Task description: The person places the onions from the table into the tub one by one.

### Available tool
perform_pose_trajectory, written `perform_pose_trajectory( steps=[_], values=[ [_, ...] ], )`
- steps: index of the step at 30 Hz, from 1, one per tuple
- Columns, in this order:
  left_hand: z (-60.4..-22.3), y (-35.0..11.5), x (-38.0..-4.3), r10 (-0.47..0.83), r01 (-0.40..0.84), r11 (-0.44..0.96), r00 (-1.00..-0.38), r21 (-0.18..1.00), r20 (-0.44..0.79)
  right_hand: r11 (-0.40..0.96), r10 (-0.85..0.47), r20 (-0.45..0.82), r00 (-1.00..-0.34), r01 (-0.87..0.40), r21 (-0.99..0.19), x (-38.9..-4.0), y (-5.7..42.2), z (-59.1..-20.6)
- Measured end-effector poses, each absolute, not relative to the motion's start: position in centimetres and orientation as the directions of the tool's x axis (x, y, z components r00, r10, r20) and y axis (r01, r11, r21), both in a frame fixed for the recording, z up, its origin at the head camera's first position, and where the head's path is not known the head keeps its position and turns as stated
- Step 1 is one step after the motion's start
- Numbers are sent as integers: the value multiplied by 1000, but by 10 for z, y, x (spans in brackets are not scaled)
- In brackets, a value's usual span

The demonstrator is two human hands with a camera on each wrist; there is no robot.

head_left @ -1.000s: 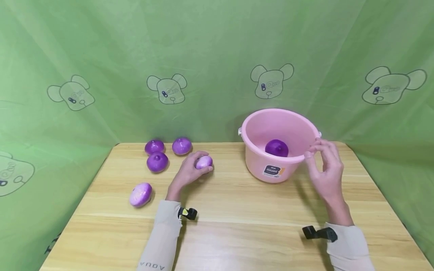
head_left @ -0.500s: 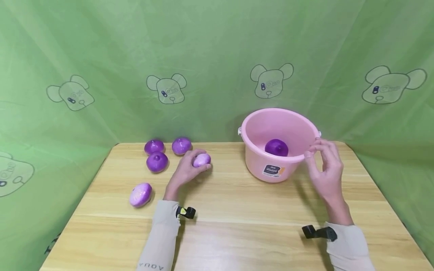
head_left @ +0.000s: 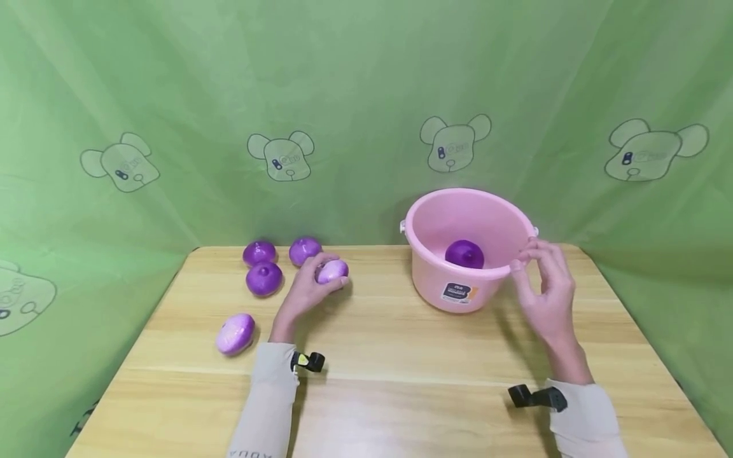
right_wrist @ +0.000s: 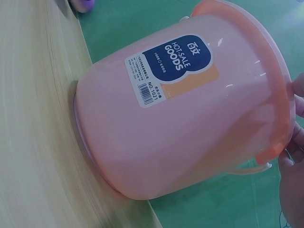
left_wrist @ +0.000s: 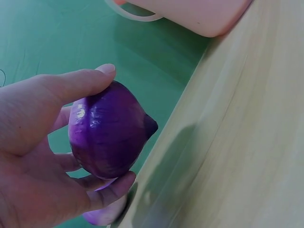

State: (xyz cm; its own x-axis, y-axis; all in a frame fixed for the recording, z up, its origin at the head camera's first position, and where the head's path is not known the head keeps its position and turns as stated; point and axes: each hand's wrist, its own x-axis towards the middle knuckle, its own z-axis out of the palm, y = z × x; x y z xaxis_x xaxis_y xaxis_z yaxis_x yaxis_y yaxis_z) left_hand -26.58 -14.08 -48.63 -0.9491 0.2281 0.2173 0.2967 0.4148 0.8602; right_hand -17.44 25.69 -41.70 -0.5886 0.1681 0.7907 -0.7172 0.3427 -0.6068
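Onion point(head_left: 333, 271) farther from "HOT-SALE" bucket point(right_wrist: 185, 118)

From my remote seat, I read this as a small staged recording booth: green cloth point(head_left: 366, 83) printed with cartoon animal heads point(head_left: 455, 146) (bears or mice, I can't tell) hangs behind and on both sides of a wood-grain table point(head_left: 401, 381), and each pale sleeve point(head_left: 265, 401) carries a black camera point(head_left: 315, 362).
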Motion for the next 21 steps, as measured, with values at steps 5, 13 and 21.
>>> perform_pose_trajectory(
  steps=[5, 13, 21],
  values=[
    [-485, -143, -266, 229, 305, 389, -946, 869, 229, 347, 165, 792, -588, -717, -604, -174, 256, -415],
    [-481, -145, -265, 225, 304, 373, -946, 877, 232, 343, 164, 792, -588, -719, -605, -174, 256, -415],
    [-478, -145, -265, 217, 277, 358, -954, 892, 209, 347, 170, 789, -591, -713, -609, -175, 257, -416]
  ],
)
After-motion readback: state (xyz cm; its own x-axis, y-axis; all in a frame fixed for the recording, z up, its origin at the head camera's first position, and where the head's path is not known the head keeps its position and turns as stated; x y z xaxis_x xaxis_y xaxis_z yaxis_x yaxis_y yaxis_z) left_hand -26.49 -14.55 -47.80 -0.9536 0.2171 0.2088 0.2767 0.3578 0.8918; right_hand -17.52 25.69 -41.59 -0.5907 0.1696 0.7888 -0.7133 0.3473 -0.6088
